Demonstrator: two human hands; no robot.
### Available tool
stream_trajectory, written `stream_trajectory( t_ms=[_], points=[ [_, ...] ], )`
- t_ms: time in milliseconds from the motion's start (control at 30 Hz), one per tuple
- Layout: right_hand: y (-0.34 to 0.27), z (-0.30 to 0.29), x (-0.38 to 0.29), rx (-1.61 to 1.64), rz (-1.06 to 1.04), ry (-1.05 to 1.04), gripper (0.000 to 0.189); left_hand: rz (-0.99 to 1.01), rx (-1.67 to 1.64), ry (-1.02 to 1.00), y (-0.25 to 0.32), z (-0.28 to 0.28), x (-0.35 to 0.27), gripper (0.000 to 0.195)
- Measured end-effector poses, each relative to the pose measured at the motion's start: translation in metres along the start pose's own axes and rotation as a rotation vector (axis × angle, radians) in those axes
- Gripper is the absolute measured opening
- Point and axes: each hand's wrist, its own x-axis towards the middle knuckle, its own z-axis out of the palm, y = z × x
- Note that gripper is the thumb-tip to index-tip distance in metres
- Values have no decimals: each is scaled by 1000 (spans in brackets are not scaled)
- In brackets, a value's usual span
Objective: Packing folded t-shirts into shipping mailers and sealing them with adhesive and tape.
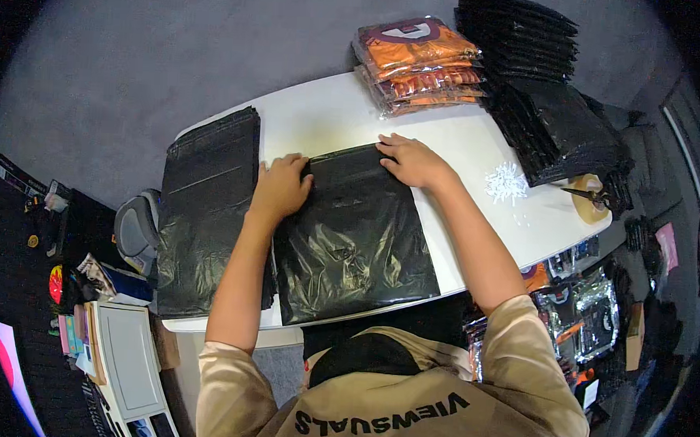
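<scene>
A black plastic bag lies flat on the white table in front of me. At its upper left corner rests my left hand, fingers slightly apart. My right hand touches the bag's upper right corner with spread fingers. Neither hand is closed around anything. Left of the bag, a stack of black plastic bags reaches along the table's left end, partly behind my left forearm. Whether the bag before me holds something inside, I cannot tell.
Orange garments in clear bags are piled at the table's far edge. Filled black packages are stacked at the right. Small white strips lie beside them, and scissors rest on a roll of tape. A white cabinet stands lower left.
</scene>
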Motion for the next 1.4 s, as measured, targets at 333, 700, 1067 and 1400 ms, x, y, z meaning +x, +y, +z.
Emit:
stream_trajectory(
  t_ms=[333,700,1067,1400],
  points=[
    [-13,-10,3,115,5,235,33,9,-280,-105,-60,-11,42,22],
    [-115,6,-77,-12,-137,250,62,223,-101,70,64,-15,-87,70],
    [-96,32,-179,20,87,205,72,-27,-110,26,64,-17,-180,83],
    [-100,18,-216,109,-9,198,68,-156,-349,59,87,-30,-245,75]
  ],
)
